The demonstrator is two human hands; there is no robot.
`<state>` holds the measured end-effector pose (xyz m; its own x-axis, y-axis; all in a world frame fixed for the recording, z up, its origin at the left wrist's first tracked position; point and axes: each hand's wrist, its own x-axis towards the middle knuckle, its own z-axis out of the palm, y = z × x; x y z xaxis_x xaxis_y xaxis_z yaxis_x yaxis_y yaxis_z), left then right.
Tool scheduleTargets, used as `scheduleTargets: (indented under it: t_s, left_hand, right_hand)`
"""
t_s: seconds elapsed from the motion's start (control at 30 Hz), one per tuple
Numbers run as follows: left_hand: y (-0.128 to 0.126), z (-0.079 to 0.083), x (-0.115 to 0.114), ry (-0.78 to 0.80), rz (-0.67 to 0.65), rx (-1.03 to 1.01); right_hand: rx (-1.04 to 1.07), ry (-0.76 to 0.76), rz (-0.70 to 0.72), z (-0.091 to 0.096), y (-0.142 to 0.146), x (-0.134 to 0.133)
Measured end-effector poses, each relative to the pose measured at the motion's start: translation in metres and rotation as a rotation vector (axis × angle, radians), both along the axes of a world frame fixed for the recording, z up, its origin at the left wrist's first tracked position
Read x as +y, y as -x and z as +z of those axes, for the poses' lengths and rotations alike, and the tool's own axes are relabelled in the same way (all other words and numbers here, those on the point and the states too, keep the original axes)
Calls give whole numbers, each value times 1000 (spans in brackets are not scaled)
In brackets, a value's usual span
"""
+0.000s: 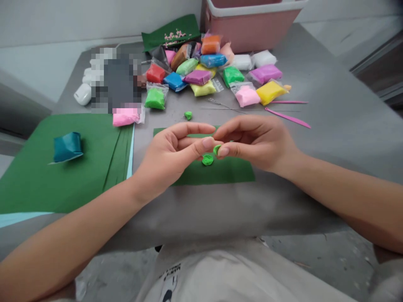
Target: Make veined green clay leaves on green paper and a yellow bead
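Note:
Between my fingertips is a small piece of bright green modelling clay (217,149). My right hand (256,142) pinches it between thumb and fingers. My left hand (181,153) meets it there, its thumb and fingertips closed against the same piece. Just below, a flattened green clay disc (208,160) lies on a dark green paper strip (220,176). A little green clay lump (188,115) rests on the grey table beyond the strip. The inner sides of the fingers are partly hidden.
Several bagged clay packs (197,77) spread across the back, before a pink bin (248,29). Pink tools (288,118) and thin metal tools (225,105) lie behind my hands. At left, green sheets (28,167) hold a teal packet (67,147). A white earphone case (82,94) sits behind.

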<state>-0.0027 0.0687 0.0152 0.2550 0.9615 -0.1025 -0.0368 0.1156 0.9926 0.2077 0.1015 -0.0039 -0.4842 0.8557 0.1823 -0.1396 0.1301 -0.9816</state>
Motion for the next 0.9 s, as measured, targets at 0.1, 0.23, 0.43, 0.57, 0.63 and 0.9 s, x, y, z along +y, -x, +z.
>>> scheduleTargets:
  t_s: [0.1,0.23,0.43,0.57,0.63,0.9]
  left_hand:
    - [0,0,-2,-33,42,29]
    - [-1,1,-5,-102,64,39]
    - [-1,0,-4,-98,56,39]
    - [3,1,-3,-92,105,60]
    - [4,1,-2,-90,108,68]
    - [2,-9,3,-231,206,55]
  right_hand:
    - [-25,26,-1,0,-1,3]
    - [-41,-32,-52,1,-2,1]
    - [36,-198,-138,2,-3,-4]
    - [26,-129,-152,5,-9,-2]
    - [-12,-104,-177,6,-12,1]
    - [-24,-93,-174,4,-12,4]
